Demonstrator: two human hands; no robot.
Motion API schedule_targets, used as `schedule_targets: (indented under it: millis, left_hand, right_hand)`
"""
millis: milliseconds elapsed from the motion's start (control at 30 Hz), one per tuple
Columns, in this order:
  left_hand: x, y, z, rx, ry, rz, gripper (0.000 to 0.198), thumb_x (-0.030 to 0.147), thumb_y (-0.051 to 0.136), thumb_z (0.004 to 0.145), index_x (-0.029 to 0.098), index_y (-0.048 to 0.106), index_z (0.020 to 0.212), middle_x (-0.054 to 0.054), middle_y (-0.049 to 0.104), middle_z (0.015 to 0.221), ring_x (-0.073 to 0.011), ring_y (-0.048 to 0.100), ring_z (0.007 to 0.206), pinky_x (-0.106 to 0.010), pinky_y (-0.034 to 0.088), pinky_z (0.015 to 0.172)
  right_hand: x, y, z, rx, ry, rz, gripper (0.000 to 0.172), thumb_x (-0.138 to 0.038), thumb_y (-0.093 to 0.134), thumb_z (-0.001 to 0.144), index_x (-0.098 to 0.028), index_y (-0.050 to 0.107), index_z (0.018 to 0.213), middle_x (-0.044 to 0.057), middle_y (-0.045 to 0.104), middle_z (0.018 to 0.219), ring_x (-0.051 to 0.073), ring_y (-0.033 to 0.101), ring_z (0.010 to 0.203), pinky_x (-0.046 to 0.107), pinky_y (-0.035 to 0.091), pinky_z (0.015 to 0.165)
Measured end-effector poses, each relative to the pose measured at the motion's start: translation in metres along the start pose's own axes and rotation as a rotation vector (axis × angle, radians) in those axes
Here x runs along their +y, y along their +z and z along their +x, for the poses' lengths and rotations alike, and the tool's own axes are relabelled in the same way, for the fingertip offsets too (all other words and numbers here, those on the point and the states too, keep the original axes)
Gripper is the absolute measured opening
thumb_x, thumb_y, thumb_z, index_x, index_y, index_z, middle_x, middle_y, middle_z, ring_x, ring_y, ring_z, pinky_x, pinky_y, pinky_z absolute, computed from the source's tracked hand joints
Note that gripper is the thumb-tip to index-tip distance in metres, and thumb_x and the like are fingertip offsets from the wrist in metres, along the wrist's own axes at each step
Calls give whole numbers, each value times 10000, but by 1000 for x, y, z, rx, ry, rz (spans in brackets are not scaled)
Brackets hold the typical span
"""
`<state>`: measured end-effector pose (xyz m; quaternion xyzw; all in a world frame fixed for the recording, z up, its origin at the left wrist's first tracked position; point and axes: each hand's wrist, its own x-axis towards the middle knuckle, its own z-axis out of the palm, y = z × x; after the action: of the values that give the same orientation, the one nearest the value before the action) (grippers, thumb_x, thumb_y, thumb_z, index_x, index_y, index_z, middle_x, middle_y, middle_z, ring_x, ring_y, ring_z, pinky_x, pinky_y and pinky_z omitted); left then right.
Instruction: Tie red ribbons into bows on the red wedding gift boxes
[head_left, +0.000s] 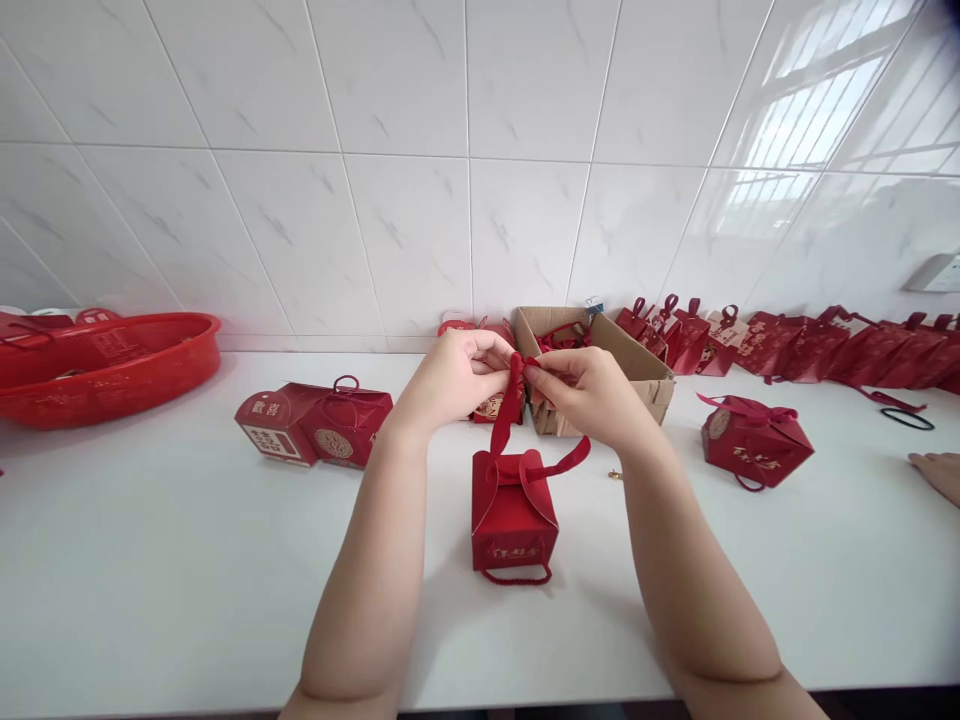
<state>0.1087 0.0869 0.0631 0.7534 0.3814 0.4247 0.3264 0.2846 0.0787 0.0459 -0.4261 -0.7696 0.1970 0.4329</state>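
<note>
A small red gift box [514, 530] with gold lettering stands upright on the white table in front of me, its rope handle hanging at the front. A red ribbon [507, 415] rises from the top of the box, and a loose tail of it sticks out to the right. Above the box, my left hand [466, 372] pinches the ribbon between thumb and fingers. Close beside it, my right hand [586, 388] is closed on another part of the same ribbon. The exact loop between the fingertips is partly hidden.
Behind my hands stands an open cardboard box [637, 395] with red ribbons inside. Two red boxes [307, 425] sit left; a ribboned box [757, 440] sits right. A red basin [112, 370], a row of red boxes [787, 345], a black ring [907, 419] and another person's hand [941, 473] also show.
</note>
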Motion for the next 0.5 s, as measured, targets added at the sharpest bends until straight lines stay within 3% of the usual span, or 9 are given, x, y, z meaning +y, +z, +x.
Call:
schedule_targets:
  millis: [167,300,500]
  left_hand:
    - [7,-5,2,110,74,125,102,175,597,777,194,696,796,-45,724,782,-182,676,687,-265,524,542]
    - [18,-22,-3,186,134,378,119,203,591,791,220,709,799,-46,729,796,-201,674,695,-316,534,618]
    - [17,-60,-31,222,53,503,82,233,644,766,238,721,791,-51,739,825,-218,682,754,-295,527,646]
  right_hand:
    - [-2,2,1,100,41,197,362,-439,555,837,-176,563,589,-18,447,523,104,404,502,248,292,481]
    - [-1,-1,-1,214,56,320,318,-469,582,820,-182,670,717,17,588,624,152,549,597,261,390,540]
    - [17,-14,-28,271,103,140,314,-440,588,814,-171,649,664,24,604,598,152,537,551,250,363,488]
